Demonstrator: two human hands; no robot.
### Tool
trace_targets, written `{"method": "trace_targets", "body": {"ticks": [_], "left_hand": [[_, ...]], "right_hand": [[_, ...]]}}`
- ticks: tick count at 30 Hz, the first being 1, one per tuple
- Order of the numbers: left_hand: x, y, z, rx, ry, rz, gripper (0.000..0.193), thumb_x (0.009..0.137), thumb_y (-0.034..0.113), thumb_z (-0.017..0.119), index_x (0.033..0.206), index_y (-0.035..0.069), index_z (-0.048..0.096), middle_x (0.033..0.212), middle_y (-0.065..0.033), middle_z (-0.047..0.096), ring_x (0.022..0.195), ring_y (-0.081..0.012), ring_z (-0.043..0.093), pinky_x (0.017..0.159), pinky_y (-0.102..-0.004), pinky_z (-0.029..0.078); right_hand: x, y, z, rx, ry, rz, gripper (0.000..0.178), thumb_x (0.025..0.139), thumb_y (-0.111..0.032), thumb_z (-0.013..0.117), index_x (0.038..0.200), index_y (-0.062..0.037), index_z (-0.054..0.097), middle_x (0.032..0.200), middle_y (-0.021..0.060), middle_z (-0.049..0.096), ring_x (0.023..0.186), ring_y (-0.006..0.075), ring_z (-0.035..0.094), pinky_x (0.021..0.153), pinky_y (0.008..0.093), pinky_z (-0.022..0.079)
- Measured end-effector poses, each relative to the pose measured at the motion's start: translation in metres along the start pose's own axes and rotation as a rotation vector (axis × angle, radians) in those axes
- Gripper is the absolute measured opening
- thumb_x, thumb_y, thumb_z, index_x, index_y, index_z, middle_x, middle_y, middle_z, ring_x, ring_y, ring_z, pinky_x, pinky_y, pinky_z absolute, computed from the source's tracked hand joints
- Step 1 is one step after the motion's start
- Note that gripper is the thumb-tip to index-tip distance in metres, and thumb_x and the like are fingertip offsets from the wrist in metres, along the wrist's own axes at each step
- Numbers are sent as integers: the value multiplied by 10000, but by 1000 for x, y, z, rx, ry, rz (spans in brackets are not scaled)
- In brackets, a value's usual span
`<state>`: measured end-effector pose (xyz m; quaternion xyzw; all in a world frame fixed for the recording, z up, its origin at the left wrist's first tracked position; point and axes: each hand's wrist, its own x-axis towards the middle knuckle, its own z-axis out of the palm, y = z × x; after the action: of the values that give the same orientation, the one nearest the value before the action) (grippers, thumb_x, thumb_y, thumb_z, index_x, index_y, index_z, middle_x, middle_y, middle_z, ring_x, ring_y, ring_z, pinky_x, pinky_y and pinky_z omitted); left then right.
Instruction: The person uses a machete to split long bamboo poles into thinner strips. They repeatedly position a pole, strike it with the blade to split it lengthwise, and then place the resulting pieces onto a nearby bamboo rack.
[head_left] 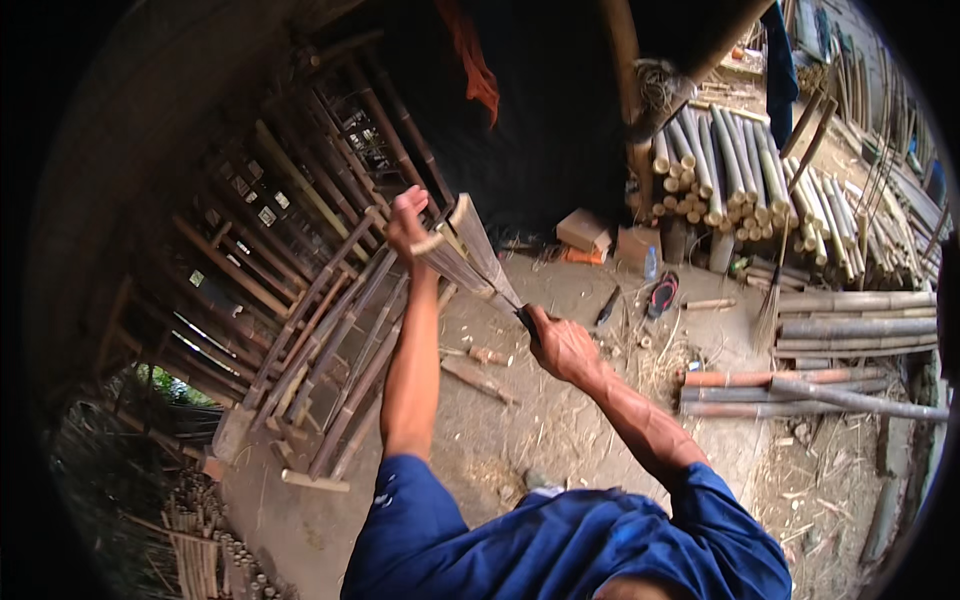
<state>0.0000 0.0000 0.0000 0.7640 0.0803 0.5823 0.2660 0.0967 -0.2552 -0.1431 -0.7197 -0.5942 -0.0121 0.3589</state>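
Note:
My right hand (563, 345) is closed round the dark handle (526, 318) of a knife, in front of me. Its narrow blade runs into the near end of a split bamboo piece (462, 265). Two halves of the bamboo spread apart in a V toward the far side, pale at their cut ends. My left hand (406, 220) is raised beside the left half, its fingers stretched out and a little blurred. The left half's end overlaps my left wrist; whether they touch I cannot tell.
Bamboo frames (330, 350) lean at the left. Stacked bamboo poles (730, 165) stand at the back right, with more poles (780, 390) lying nearer. On the floor are a dark-handled tool (608, 306), a sandal (663, 295), a cardboard box (584, 231) and a bottle (650, 263).

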Motion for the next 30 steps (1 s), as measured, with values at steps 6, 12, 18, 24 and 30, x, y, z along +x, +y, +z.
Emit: {"method": "trace_targets", "body": {"ticks": [6,12,18,24,30], "left_hand": [[32,151,-16,-128,-209,170,572,941,394,627,1236,-88,538,1116,-177,640,963,-202,647,875,-330,518],[117,105,-12,-231,-33,25,290,812,145,803,984,-44,664,880,-74,688,767,-117,633,729,-245,511],[166,51,7,-246,12,-149,357,677,107,891,913,-38,665,833,-74,682,665,-130,617,629,-264,510],[182,31,29,-171,82,-94,275,696,143,866,859,31,675,677,-25,637,489,-94,531,452,-245,387],[179,0,-12,-19,179,-91,256,694,134,857,787,65,629,642,9,586,456,-66,455,430,-227,348]], "right_hand": [[42,-65,-91,102,16,-31,433,842,-59,535,1246,42,419,794,297,640,703,463,639,664,539,508],[112,-64,-109,502,-180,51,453,805,-55,615,1231,2,472,815,263,652,789,400,668,743,458,505],[168,-54,-87,134,-116,55,380,831,-30,567,1194,39,479,810,280,661,820,409,679,719,461,544],[185,-72,-91,-205,-116,119,299,867,34,469,1166,32,486,746,246,660,764,394,693,692,482,567],[201,-49,22,378,-20,58,242,855,-147,580,963,68,601,874,296,659,870,384,683,734,447,547]]}}
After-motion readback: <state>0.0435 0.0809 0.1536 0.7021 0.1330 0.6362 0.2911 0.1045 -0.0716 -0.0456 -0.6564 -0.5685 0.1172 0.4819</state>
